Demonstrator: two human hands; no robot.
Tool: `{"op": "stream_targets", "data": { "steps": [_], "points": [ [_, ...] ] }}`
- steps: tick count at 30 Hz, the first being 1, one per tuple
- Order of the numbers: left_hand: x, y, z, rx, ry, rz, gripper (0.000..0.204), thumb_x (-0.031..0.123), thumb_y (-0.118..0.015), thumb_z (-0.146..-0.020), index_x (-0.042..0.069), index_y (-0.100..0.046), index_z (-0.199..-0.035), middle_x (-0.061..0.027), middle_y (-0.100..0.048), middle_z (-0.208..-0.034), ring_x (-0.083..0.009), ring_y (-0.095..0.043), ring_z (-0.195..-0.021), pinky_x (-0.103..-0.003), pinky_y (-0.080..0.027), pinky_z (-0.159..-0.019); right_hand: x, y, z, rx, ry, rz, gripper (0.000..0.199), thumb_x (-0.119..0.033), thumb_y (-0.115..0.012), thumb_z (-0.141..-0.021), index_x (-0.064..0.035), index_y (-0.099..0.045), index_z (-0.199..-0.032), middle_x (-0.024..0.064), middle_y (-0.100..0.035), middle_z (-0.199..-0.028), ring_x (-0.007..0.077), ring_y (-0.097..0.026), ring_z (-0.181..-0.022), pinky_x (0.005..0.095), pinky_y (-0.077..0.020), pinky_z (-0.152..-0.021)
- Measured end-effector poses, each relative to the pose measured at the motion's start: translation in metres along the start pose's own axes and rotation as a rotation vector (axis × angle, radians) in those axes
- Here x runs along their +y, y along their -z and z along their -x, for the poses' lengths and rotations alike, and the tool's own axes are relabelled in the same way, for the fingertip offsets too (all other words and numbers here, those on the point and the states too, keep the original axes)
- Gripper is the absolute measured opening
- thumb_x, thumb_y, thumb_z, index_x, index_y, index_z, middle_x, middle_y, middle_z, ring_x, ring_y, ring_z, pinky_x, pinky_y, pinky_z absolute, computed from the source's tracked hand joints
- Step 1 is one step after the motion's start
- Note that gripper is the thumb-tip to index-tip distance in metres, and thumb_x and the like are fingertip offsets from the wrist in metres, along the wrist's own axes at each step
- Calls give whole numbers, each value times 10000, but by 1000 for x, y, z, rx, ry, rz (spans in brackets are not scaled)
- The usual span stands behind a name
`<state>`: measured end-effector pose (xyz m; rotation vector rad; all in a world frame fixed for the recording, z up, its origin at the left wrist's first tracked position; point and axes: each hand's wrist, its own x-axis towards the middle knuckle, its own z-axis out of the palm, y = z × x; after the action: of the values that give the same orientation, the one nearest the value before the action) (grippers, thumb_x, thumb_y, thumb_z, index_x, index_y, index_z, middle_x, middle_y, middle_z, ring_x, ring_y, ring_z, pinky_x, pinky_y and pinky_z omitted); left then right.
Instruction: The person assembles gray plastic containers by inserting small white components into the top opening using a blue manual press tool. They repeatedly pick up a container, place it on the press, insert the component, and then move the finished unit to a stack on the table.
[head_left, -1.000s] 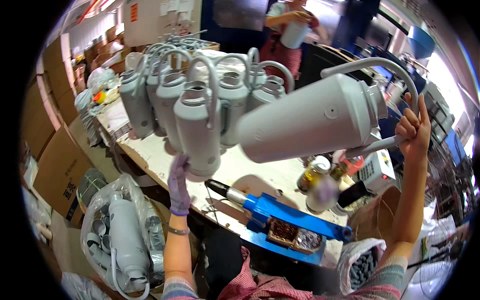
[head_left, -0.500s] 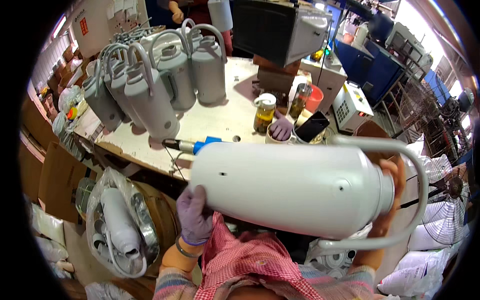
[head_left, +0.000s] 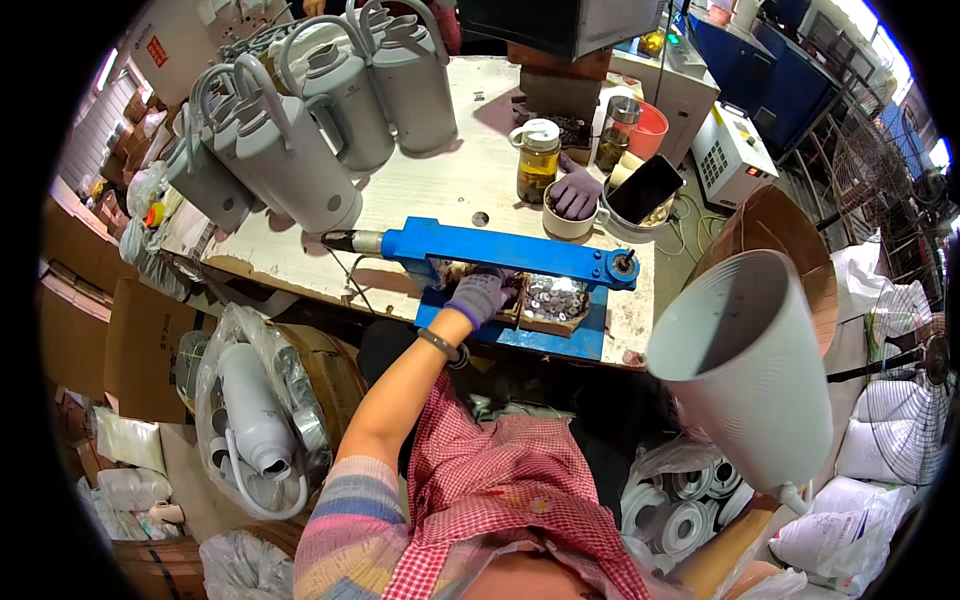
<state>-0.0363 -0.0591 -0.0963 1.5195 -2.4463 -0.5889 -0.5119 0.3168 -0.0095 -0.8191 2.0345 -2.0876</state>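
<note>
My left hand (head_left: 482,296), in a purple-grey glove, reaches under the long blue arm of a bench tool (head_left: 500,250). Its fingers dip into a small compartment and are hidden there. Beside it sits a box of small metal discs (head_left: 556,300). At the right, a pale grey flask shell (head_left: 765,400) is held up and tilted, its wide open end facing the bench and showing a hollow inside. My right forearm (head_left: 725,548) runs up to the shell's lower, handle end. The right hand itself is hidden behind the shell, which it supports.
Several grey flasks with looped handles (head_left: 300,165) stand at the bench's left. A mug with a glove (head_left: 570,222), a jar of yellow liquid (head_left: 538,165) and a phone (head_left: 645,190) sit behind the tool. A bagged bin with a flask (head_left: 255,410) is at lower left; a fan (head_left: 900,390) stands right.
The shell, earlier lying sideways across both hands, has swung to the right, its wide end now toward the bench. My left hand has let go of it and moved under the blue arm.
</note>
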Motion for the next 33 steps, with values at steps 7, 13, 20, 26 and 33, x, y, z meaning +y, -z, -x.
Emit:
{"op": "stream_targets", "data": {
  "steps": [7,13,20,26,33],
  "points": [
    [-1,4,26,274,100,59,286,322,-715,-850,39,-736,-884,-170,-695,-816,-313,-673,-803,-420,-516,-726,24,-16,-4,71,-92,-181,463,-364,-431,-1010,27,-567,-1218,110,-644,-1059,210,-608,-963,331,-470,-897],
    [-2,9,33,398,-23,141,207,241,-697,-854,49,-735,-922,-159,-693,-835,-331,-656,-770,-418,-510,-722,42,-32,-5,68,-142,-266,456,-360,-439,-1006,21,-567,-1221,109,-644,-1071,213,-609,-972,337,-474,-900],
    [76,73,64,307,64,900,125,94,-699,-899,10,-714,-990,-68,-705,-937,-133,-661,-809,-266,-536,-737,50,-45,-8,62,-174,-328,448,-355,-448,-1003,15,-567,-1223,107,-644,-1085,216,-611,-982,343,-479,-903],
    [159,69,-15,213,-148,1090,170,30,-711,-880,-37,-697,-1036,-90,-726,-953,-121,-681,-847,-242,-553,-786,56,-50,-10,49,-188,-379,441,-351,-455,-999,10,-568,-1226,106,-644,-1098,219,-612,-991,349,-483,-906],
    [168,56,-39,203,-227,776,178,63,-754,-848,-35,-722,-993,-89,-735,-936,-106,-681,-824,-233,-557,-748,65,-49,-15,43,-204,-395,434,-347,-464,-995,4,-568,-1228,104,-644,-1112,223,-614,-1002,355,-488,-909]
  ]
}}
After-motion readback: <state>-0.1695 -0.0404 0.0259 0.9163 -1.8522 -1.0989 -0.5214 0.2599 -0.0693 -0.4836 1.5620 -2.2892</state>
